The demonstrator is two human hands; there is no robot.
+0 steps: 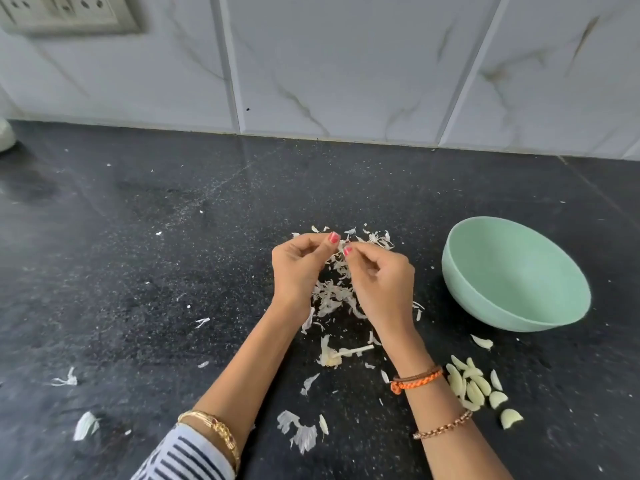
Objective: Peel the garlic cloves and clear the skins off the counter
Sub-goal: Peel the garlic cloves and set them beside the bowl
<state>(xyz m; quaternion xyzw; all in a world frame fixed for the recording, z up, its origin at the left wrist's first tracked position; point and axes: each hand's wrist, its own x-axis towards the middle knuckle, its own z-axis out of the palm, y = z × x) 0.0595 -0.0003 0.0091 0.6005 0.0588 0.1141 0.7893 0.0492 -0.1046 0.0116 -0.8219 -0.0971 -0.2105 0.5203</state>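
Peeling looked well along when I watched this moment. Both hands were raised together at centre frame — my left hand (299, 268) and right hand (379, 278) pinched one small garlic clove (343, 247) between their fingertips, its skin seemingly half off. A cluster of peeled cloves (472, 386) lay at lower right on the dark tabletop (138, 237), just below the green bowl (512, 275), which appeared empty. Loose skins (334, 294) littered the tabletop under and below the hands — I judged all the clearing was left to do.
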